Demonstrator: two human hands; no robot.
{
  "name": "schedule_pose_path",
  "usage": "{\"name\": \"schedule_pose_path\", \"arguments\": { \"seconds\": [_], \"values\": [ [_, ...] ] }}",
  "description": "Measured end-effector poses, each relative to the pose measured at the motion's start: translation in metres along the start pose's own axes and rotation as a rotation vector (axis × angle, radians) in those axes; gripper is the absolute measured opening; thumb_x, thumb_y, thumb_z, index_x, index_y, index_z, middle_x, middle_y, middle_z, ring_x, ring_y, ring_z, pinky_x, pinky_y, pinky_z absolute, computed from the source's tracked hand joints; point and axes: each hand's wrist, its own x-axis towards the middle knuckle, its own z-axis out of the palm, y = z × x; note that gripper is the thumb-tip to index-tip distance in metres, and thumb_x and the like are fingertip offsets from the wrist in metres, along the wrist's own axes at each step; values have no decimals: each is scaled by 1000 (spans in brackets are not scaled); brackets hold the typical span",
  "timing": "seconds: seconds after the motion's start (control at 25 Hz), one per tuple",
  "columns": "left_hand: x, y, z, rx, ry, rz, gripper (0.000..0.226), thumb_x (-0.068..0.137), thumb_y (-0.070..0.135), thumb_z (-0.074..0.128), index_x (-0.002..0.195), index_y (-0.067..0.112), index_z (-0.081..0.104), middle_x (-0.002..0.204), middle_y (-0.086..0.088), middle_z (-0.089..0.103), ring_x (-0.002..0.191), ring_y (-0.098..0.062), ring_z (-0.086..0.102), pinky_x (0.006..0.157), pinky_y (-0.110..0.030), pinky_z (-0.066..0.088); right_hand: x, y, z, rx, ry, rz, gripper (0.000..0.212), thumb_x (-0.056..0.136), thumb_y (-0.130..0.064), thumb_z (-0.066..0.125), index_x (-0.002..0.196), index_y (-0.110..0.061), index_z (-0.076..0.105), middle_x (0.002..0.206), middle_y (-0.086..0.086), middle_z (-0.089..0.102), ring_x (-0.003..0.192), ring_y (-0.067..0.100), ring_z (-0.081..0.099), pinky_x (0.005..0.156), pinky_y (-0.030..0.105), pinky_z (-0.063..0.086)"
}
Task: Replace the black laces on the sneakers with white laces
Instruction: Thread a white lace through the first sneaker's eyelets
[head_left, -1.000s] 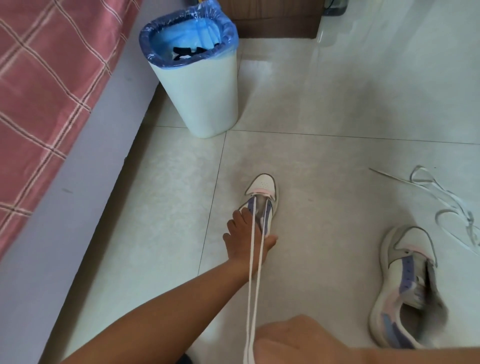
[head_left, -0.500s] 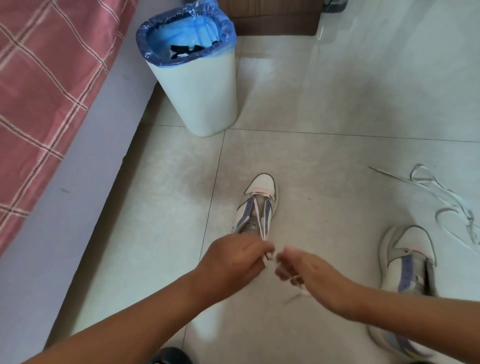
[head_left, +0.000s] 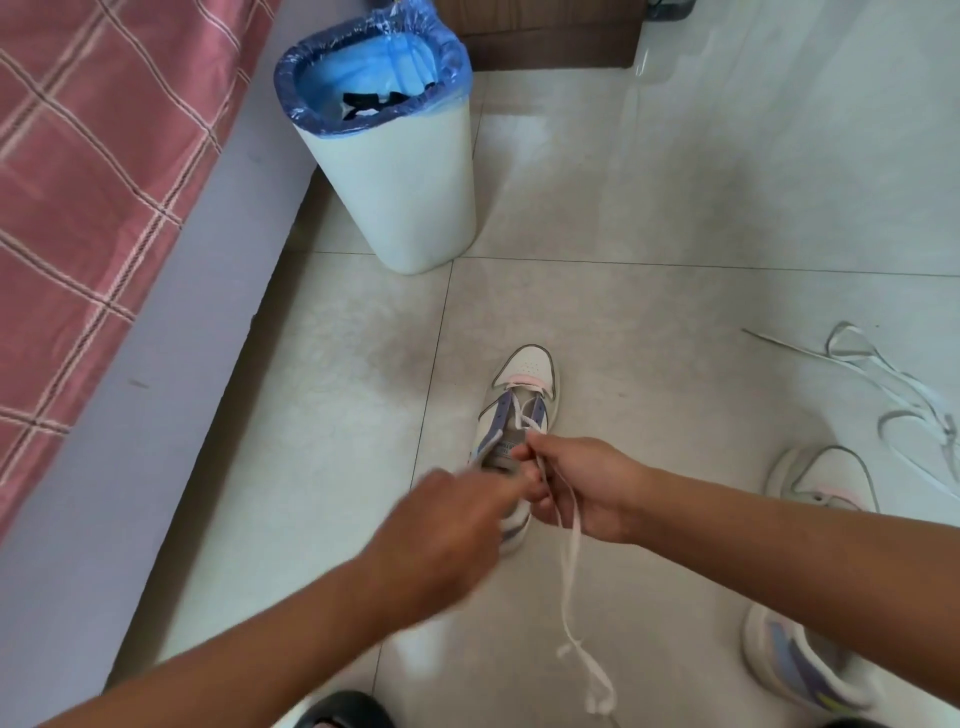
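Indoors, tiled floor (head_left: 675, 218): white bin (head_left: 400, 176) with blue liner (head_left: 363, 47) holds black laces (head_left: 371, 101). Sneaker (head_left: 524, 384) stands toe-away beside bin's near side; tongue label unreadable. Right hand (head_left: 576, 486) pinches white lace (head_left: 569, 566), threaded through lower eyelets, loose end trailing on floor. Left hand (head_left: 441, 535), blurred, fingers curled at lace; grip cannot be told. Second sneaker (head_left: 810, 649) right, spare white lace (head_left: 893, 379) beyond. Red checked bed (head_left: 88, 171) left.
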Motion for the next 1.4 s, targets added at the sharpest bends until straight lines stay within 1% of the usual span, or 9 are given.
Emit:
{"name": "schedule_pose_path", "arguments": {
  "seconds": [0.12, 0.24, 0.32, 0.4, 0.56, 1.08, 1.16, 1.28, 1.4],
  "values": [
    [31, -33, 20, -240, -262, -820, 39, 98, 26, 42, 133, 9, 37, 124, -13, 49, 106, -26, 57, 85, -32, 47, 1, 9, 0, -309, 73, -178, 34, 102, -26, 35, 83, -8, 57, 49, 0, 50, 41, 11, 40, 40, 21, 34],
    [38, -14, 53, -884, -582, -1192, 27, 96, 24, 45, 114, 4, 51, 111, -18, 53, 71, -26, 64, 69, -40, 54, -1, 24, 3, -419, 100, -192, 32, 100, -20, 38, 78, -9, 59, 51, 0, 56, 42, 11, 46, 44, 21, 40],
    [36, 2, 58, -1168, -727, -1202, 23, 97, 22, 39, 110, 6, 49, 93, -12, 51, 57, -20, 60, 63, -38, 55, 1, 28, -1, -384, 166, -189, 31, 98, -15, 39, 75, -8, 59, 50, 0, 55, 42, 12, 46, 47, 24, 40],
    [47, -11, 56, -986, -702, -1199, 34, 99, 26, 35, 117, 1, 48, 91, -11, 54, 65, -22, 60, 59, -32, 51, 2, 28, -9, -347, 200, -184, 32, 98, -15, 39, 75, -7, 59, 50, 1, 54, 43, 14, 44, 47, 25, 38],
    [80, -41, 53, -346, -212, -1011, 29, 96, 31, 44, 100, 5, 55, 98, -12, 63, 85, -28, 58, 66, -31, 39, -3, 33, -22, -362, 191, -146, 29, 98, -18, 41, 77, -6, 59, 51, 3, 53, 46, 16, 42, 45, 23, 35],
    [98, -33, 90, -166, -98, -1040, 20, 100, 19, 40, 107, 9, 56, 102, -7, 62, 92, -25, 61, 67, -29, 41, -20, 42, -51, -516, 253, -197, 40, 99, -23, 43, 63, -11, 57, 42, -5, 35, 34, 7, 26, 36, 17, 24],
    [96, -39, 93, -314, -63, -1066, 18, 99, 18, 42, 100, 10, 58, 97, -6, 61, 90, -25, 59, 71, -32, 44, -19, 46, -49, -514, 294, -231, 40, 98, -21, 45, 61, -12, 58, 40, -6, 37, 33, 6, 28, 36, 16, 25],
    [84, -55, 90, -976, 39, -1095, 17, 98, 22, 48, 89, 16, 61, 80, 2, 58, 78, -15, 53, 69, -27, 44, -16, 54, -46, -475, 364, -237, 39, 97, -20, 45, 60, -12, 58, 39, -7, 40, 32, 5, 31, 36, 15, 26],
    [73, -63, 85, -943, -48, -955, 14, 97, 21, 49, 89, 16, 60, 78, 5, 57, 73, -10, 50, 64, -20, 43, -13, 50, -46, -479, 402, -221, 39, 96, -20, 46, 59, -14, 58, 37, -8, 41, 30, 4, 33, 35, 15, 26]
  ]
}}
